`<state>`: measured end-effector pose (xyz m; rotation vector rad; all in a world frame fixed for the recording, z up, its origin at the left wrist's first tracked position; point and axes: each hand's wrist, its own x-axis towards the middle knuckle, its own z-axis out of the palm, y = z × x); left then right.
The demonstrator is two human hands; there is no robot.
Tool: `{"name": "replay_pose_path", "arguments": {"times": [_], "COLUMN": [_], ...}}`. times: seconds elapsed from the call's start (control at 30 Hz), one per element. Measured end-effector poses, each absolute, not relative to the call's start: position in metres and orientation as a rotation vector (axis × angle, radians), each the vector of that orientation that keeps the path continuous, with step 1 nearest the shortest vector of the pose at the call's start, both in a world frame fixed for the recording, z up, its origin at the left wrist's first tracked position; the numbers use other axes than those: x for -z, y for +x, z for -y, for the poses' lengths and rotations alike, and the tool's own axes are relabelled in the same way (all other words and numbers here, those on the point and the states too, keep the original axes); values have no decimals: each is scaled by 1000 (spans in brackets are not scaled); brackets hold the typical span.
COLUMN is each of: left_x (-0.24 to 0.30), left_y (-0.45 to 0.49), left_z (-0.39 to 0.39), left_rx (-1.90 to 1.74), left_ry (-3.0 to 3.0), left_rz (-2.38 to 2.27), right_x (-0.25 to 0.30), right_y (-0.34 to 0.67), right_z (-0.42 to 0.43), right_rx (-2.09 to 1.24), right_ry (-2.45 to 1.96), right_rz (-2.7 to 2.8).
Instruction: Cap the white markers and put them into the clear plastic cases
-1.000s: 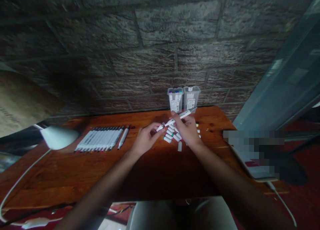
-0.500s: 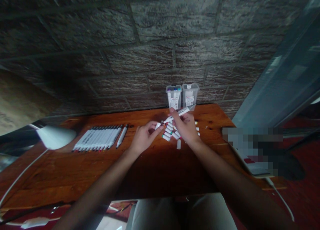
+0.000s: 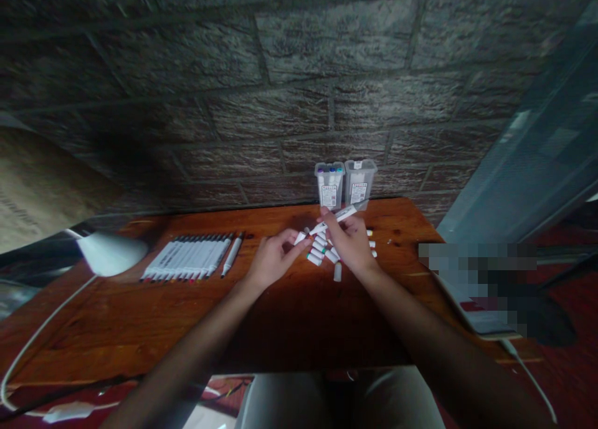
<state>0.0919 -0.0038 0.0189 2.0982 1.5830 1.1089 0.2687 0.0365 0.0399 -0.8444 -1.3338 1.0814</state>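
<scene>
Between the thumb and fingers of my left hand point(image 3: 275, 258) is a small white marker cap point(image 3: 300, 237). My right hand point(image 3: 350, 242) grips a white marker point(image 3: 344, 214), tilted so that its tip points down and left toward the cap. Cap and tip are very close; whether they touch I cannot tell. Below and between the hands lie several loose white caps point(image 3: 316, 253) with coloured ends, partly covered by my right hand. One more cap point(image 3: 337, 272) lies nearer to me.
A row of capped markers point(image 3: 187, 259) lies to the left, with one marker point(image 3: 232, 254) slightly apart. Two clear plastic boxes point(image 3: 329, 186) stand at the brick wall, the left one holding markers. A white lamp point(image 3: 114, 253) is at far left, a pixelated laptop point(image 3: 486, 317) at right.
The cap in my left hand and the marker tip have shifted slightly relative to each other. Both hands keep their holds, and the whole view has moved a little.
</scene>
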Motion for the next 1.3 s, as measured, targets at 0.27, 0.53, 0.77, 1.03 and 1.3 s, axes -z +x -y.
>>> {"name": "replay_pose_path", "arguments": {"times": [0.27,0.53,0.77,1.03,1.3], "left_x": [-19,-17,-16,-18,-18], "left_y": [93,93,92,94,94], "left_z": [5,5,4,4,4], "left_rx": [-1085,-1087,-1081,-1067,-1036], "left_ry": [2130,2122,2128,2136,2155], "left_rz": [-1575,-1545,-1529,-1531,-1546], "right_x": [-40,-41,-43,-41,-40], "right_y": [268,268,268,269,269], "right_z": [-36,-36,-35,-36,-36], "right_rx": [-1086,-1092,-1100,-1144,-1117], "right_ry": [-821,-846,-860,-845,-830], "right_rz": [1317,1310,1288,1285,1344]}}
